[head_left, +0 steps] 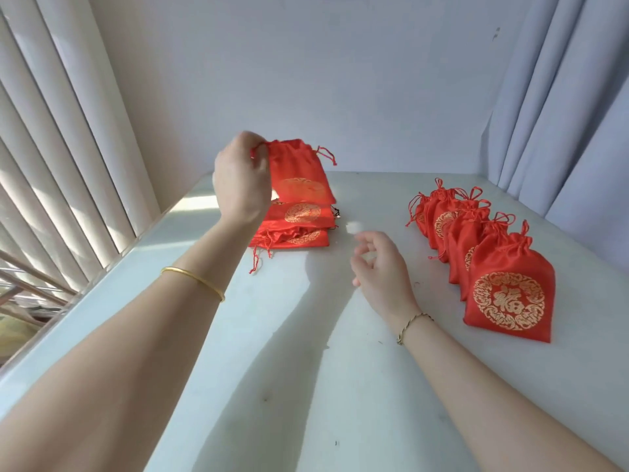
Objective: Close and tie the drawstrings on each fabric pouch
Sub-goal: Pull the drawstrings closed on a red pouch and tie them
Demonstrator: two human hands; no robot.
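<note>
My left hand [240,175] pinches the left drawstring of a red satin pouch [299,172] with a gold emblem and holds it lifted above the table. Its mouth is loosely gathered, and the other cord dangles on its right side. Beneath it lies a flat stack of red pouches [296,229] with loose cords trailing off the front. My right hand [379,264] hovers over the white table [306,369] with fingers loosely curled, holding nothing. On the right stands a row of several pouches with cinched, tied tops [476,240], the nearest one [510,298] showing its full emblem.
White vertical blinds [58,158] run along the left edge of the table, a pale curtain [561,97] hangs at the right, and a plain wall stands behind. Gold bracelets sit on both wrists.
</note>
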